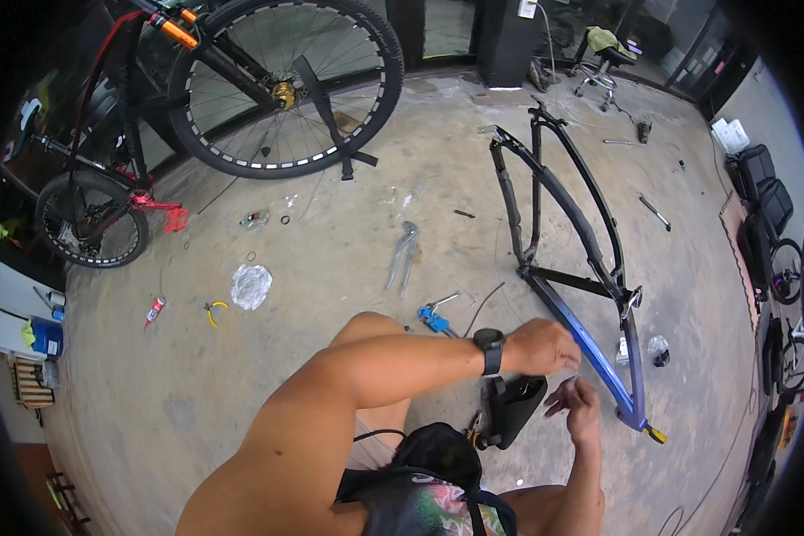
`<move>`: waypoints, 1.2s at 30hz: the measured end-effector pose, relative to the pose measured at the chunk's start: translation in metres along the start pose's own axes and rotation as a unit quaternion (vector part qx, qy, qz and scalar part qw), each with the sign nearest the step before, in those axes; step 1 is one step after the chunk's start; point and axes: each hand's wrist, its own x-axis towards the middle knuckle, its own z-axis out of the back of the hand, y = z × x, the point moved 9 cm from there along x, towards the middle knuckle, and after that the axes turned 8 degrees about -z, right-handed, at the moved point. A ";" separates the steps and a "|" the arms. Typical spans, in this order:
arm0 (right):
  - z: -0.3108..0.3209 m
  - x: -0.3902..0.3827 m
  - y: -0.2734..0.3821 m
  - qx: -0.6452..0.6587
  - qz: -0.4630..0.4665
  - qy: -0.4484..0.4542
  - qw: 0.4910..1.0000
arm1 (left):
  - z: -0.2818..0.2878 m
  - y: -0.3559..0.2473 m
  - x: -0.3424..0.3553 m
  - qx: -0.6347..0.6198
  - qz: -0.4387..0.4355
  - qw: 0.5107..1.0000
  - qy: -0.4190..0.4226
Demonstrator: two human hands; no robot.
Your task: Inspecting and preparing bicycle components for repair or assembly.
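Observation:
My left hand (543, 347), with a black watch on its wrist, reaches across to the right with its fingers curled in a pinch. Just below it, my right hand (577, 409) is raised with its fingertips drawn together. Between the two hands is at most something small and thin, too fine to name. Both are close to the blue tube (585, 339) of a bare black-and-blue bicycle frame (558, 192) on the concrete floor. A black open-topped pouch or case (514, 413) sits beside my right hand. A yellow-and-black handle (656, 435) shows at the frame's near end.
Slip-joint pliers (405, 255), a blue tool (433, 318), yellow-handled pliers (215, 313), a red-and-white tube (155, 310) and a clear plastic wrapper (251, 287) lie on the floor. A bicycle (281, 170) stands far left. A wheeled stool (603, 67) stands at the back.

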 end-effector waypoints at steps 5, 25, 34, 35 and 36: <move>0.001 -0.021 0.004 0.373 -0.048 0.034 0.926 | 0.018 0.036 0.000 -0.046 0.104 0.991 -0.070; -0.009 -0.026 0.024 0.374 0.030 0.131 0.918 | 0.024 0.028 0.005 -0.055 0.054 0.992 -0.096; 0.119 -0.054 0.029 0.566 0.148 -0.275 0.763 | -0.072 0.008 -0.037 -0.003 0.017 0.989 0.146; 0.122 -0.055 0.021 0.567 0.153 -0.282 0.758 | -0.070 -0.001 -0.035 -0.006 0.010 0.988 0.151; 0.125 -0.055 0.031 0.281 0.182 -0.341 0.879 | -0.064 -0.013 -0.031 -0.023 -0.010 0.990 0.136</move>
